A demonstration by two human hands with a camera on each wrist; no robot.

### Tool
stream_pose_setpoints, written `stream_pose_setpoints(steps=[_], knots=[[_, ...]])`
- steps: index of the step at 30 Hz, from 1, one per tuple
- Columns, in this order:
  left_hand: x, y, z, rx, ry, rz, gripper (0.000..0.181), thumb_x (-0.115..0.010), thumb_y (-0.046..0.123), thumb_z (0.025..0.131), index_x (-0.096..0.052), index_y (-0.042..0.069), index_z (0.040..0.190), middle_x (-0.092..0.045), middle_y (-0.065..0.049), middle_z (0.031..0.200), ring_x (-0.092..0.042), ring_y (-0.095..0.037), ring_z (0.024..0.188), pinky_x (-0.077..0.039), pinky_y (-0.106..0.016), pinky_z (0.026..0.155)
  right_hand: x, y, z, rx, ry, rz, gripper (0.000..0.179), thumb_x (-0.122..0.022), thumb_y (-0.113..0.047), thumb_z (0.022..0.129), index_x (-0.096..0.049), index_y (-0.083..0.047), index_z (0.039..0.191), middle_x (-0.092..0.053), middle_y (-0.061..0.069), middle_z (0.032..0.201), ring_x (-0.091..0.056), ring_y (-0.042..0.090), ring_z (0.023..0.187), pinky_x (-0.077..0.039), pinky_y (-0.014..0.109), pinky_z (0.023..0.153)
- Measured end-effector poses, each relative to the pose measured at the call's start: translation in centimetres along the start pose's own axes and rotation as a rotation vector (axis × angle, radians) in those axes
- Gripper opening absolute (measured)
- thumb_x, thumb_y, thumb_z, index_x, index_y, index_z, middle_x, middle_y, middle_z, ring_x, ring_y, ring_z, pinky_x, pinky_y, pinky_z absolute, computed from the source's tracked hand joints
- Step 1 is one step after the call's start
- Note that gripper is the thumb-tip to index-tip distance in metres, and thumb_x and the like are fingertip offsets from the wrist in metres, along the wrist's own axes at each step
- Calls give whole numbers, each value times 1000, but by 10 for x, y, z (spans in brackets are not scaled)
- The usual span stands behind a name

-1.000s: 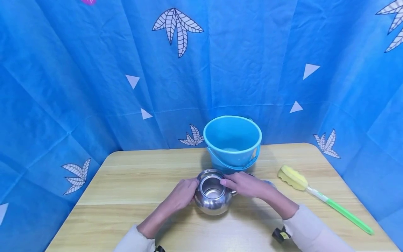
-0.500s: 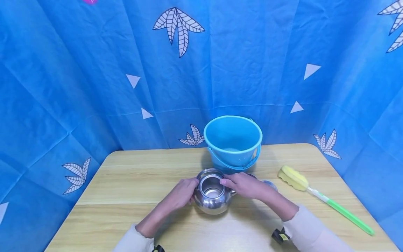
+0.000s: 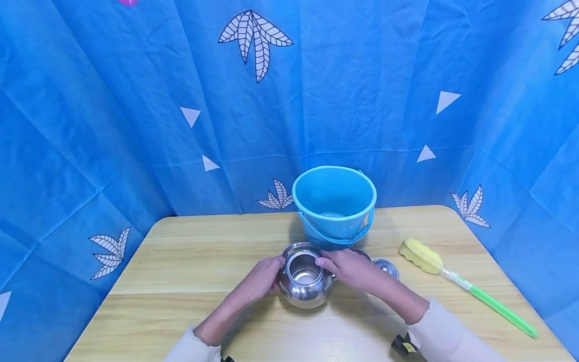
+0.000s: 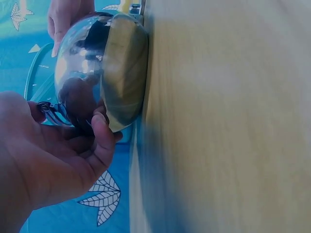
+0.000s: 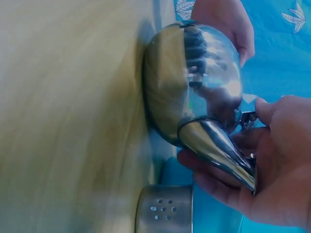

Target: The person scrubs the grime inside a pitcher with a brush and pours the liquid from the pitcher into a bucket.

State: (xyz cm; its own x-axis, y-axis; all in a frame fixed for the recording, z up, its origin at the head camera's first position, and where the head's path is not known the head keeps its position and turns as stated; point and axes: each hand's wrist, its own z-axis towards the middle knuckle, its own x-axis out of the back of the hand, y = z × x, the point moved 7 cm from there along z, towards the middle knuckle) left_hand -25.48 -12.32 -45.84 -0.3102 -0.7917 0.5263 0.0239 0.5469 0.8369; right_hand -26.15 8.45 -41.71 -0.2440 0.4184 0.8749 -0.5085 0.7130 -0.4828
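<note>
A shiny steel teapot (image 3: 305, 284) stands on the table with its top uncovered and its wide round mouth facing up. My left hand (image 3: 264, 276) grips its left side; in the left wrist view the thumb is at the handle's hinge and the fingers bend against the body. From the right, my right hand (image 3: 355, 269) holds it, thumb at the rim. The right wrist view shows those fingers around the spout (image 5: 218, 150). A metal strainer with small holes (image 5: 165, 211) stands close by, and a round steel lid (image 3: 386, 269) lies right of the right hand.
Just behind the teapot stands a light blue bucket (image 3: 334, 226), its handle hanging down in front. On the right lies a long brush with a yellow sponge head (image 3: 421, 255) and a green handle (image 3: 502, 310). Blue patterned cloth (image 3: 253, 125) surrounds the wooden table (image 3: 190, 271).
My right wrist has shifted slightly, so more of the steel lid shows beside it. The teapot and both grips stay nearly the same.
</note>
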Motion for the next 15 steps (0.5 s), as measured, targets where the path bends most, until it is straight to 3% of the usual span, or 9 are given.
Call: stream_pose_setpoints(steps=[8,14,15], knots=[[-1,-4,0,-11,-53,-26,52,-28,46,112,-65,9,107,-59,-6,81,-56,-18,70,-52,-31,60,3,-3,-6,33,90,-19,36,-50,-41,108,-54,-24,77,-42,-12,65,-48,4,64,-46,26,67],[0,-8,-3,-13,-53,-26,60,-28,58,109,-65,10,108,-62,-6,79,-57,-18,68,-52,-32,61,4,-3,-10,57,113,-34,30,-55,-37,106,-53,-25,79,-42,-13,66,-48,3,65,-46,25,67],[0,-8,-4,-15,-51,-27,62,-28,59,109,-66,10,108,-62,-6,80,-57,-18,68,-52,-32,61,4,-3,-11,62,113,-37,27,-56,-36,106,-58,-24,83,-49,-12,68,-54,4,67,-50,26,68]])
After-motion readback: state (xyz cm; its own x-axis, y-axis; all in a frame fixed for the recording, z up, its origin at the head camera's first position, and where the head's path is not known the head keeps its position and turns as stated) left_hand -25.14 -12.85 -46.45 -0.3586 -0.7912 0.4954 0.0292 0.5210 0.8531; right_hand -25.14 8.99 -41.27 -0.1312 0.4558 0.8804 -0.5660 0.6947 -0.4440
